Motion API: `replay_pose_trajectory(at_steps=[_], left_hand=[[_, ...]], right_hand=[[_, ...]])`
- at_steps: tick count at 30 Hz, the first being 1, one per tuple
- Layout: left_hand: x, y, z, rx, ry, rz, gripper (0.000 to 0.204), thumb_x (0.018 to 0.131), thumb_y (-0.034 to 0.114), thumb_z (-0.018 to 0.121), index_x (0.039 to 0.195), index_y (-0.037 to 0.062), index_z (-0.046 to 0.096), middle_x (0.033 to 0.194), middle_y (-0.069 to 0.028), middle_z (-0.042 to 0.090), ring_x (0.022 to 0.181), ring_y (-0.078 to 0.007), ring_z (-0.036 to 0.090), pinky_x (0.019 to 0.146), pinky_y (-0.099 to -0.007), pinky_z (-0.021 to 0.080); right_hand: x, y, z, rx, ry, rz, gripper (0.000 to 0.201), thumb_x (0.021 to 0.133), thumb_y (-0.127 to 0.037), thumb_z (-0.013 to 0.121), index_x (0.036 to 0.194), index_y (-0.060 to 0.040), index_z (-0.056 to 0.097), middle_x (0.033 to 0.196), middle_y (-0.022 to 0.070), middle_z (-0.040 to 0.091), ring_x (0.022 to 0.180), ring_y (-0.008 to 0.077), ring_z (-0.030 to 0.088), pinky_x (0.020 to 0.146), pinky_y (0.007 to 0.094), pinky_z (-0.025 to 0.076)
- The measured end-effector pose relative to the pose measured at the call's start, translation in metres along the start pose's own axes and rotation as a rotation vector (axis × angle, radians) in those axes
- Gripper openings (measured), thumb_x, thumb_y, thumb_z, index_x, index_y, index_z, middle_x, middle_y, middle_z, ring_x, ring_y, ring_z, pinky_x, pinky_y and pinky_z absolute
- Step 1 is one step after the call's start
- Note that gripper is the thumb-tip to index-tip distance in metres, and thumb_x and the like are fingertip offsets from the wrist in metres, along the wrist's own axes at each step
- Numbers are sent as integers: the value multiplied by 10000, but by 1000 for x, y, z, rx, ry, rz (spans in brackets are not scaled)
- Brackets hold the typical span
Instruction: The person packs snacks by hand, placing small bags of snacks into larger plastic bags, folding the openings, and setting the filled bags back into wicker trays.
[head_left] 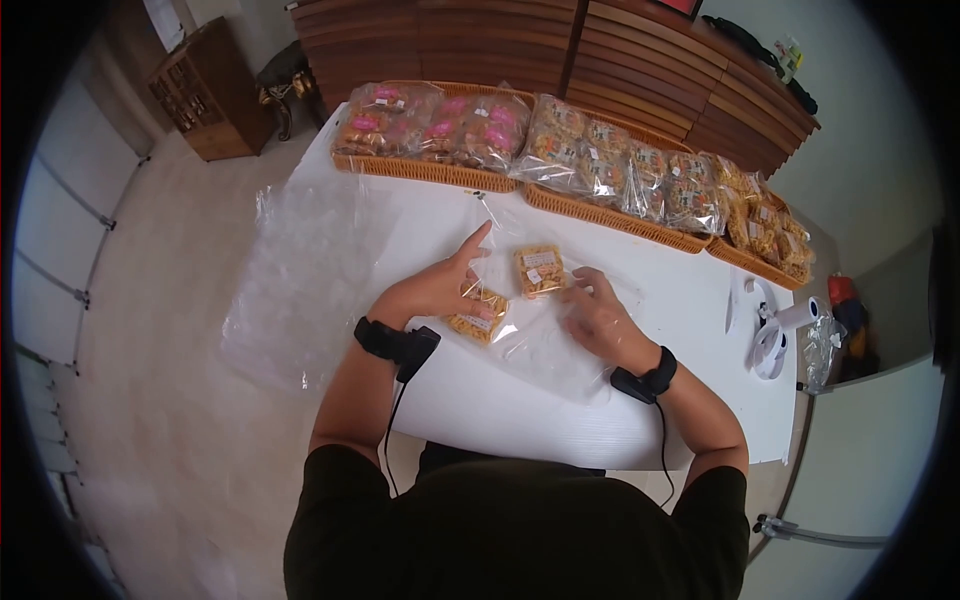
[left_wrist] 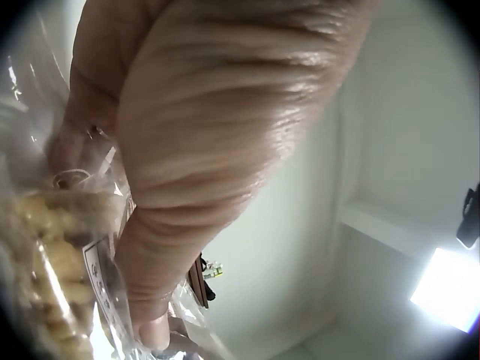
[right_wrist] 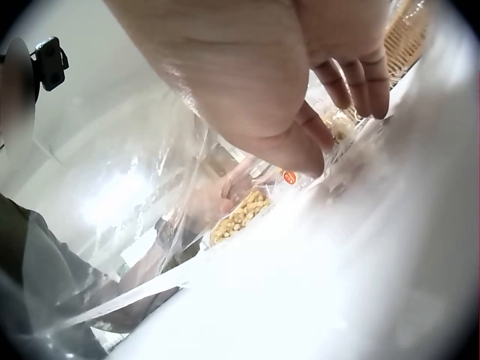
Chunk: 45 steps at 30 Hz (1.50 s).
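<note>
A clear plastic bag (head_left: 540, 345) lies spread on the table between my hands. My left hand (head_left: 435, 290) grips a small clear pack of yellow snack pieces (head_left: 475, 322), its thumb (left_wrist: 154, 330) over the white label and its index finger pointing away from me. A second labelled snack pack (head_left: 540, 268) lies just beyond, between the hands. Beside that pack is my right hand (head_left: 605, 322), fingers loosely bent in the head view. The right wrist view shows its fingers (right_wrist: 379, 94) extended and nothing gripped, with clear film around it.
Wicker baskets (head_left: 430, 175) with bagged snacks line the table's far edge. More clear plastic bags (head_left: 300, 290) hang over the left edge. White rolls of tape or labels (head_left: 770, 345) stand at the right, near a crumpled clear bag (head_left: 822, 345).
</note>
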<state>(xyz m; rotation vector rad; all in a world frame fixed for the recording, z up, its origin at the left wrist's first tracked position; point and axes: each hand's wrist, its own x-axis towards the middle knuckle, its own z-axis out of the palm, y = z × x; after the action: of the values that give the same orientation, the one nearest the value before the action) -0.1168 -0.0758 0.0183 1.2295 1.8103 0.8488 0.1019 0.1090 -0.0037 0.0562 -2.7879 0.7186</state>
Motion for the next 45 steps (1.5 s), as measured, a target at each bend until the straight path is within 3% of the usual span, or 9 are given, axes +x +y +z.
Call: replay_pose_trajectory(at_steps=[10, 17, 23, 26, 33, 36, 39, 41, 45], left_hand=[[0, -17, -4, 78, 315, 87, 1048, 680, 269, 792, 1459, 137, 103, 1484, -215, 141, 1337, -338, 268, 1074, -383, 285], [-1, -29, -9, 161, 149, 167, 811, 772, 255, 714, 1424, 111, 255, 1476, -214, 178, 1362, -331, 218, 1096, -368, 239], [6, -38, -8, -32, 136, 213, 766, 799, 211, 688, 1421, 95, 256, 1470, -209, 191, 1372, -309, 193, 1091, -358, 245], [-2, -24, -9, -46, 111, 184, 807, 775, 230, 713, 1419, 72, 253, 1477, -202, 167, 1376, -307, 175, 1089, -352, 248], [-3, -19, -9, 157, 65, 134, 1031, 571, 202, 826, 1422, 70, 260, 1480, -238, 129, 1382, -338, 149, 1100, -369, 213], [-2, -17, -12, 183, 26, 129, 1040, 566, 202, 830, 1424, 72, 256, 1490, -219, 126, 1387, -324, 142, 1106, -372, 203], [-1, -14, -11, 180, 9, 83, 1042, 565, 202, 830, 1426, 85, 256, 1505, -180, 121, 1394, -298, 135, 1109, -374, 206], [0, -12, -11, 159, -19, 70, 1040, 568, 205, 829, 1429, 99, 255, 1507, -173, 123, 1395, -298, 133, 1109, -371, 209], [3, -12, -13, 136, -43, 84, 1036, 572, 208, 827, 1431, 111, 256, 1507, -170, 124, 1395, -296, 133, 1109, -367, 211]], right_hand=[[21, -24, 7, 373, -285, -2, 571, 755, -17, 652, 1283, -10, 434, 1415, 182, 306, 1131, 339, 488, 938, 361, 434], [30, -15, 10, 420, -229, 52, 507, 758, -9, 631, 1242, -22, 481, 1401, 167, 348, 1107, 334, 494, 930, 375, 437], [27, -14, 25, 318, -295, -321, 568, 767, 51, 545, 1311, -71, 437, 1250, 153, 470, 1103, 324, 491, 940, 373, 419], [33, -20, 32, 331, -464, -237, 604, 760, 102, 462, 1341, -52, 401, 1343, 131, 419, 1228, 301, 410, 1007, 349, 360], [6, -9, 9, 328, -284, -394, 534, 801, 35, 524, 1319, -37, 418, 1342, 145, 427, 1148, 288, 495, 943, 368, 414], [-25, 6, -60, 581, -796, -71, 343, 888, -142, 582, 1214, -43, 534, 1209, 100, 563, 925, 198, 595, 794, 308, 479], [-51, 39, -146, 555, -502, 261, 230, 899, -186, 557, 1058, -34, 623, 973, 46, 656, 865, 129, 618, 715, 273, 493], [-64, 93, -181, 514, -4, 523, 151, 882, -127, 499, 927, -47, 619, 908, 36, 647, 817, 121, 608, 675, 244, 480], [-76, 200, -180, -293, 520, 693, 435, 750, -182, 653, 1136, -26, 525, 1026, 178, 601, 974, 307, 589, 837, 394, 473]])
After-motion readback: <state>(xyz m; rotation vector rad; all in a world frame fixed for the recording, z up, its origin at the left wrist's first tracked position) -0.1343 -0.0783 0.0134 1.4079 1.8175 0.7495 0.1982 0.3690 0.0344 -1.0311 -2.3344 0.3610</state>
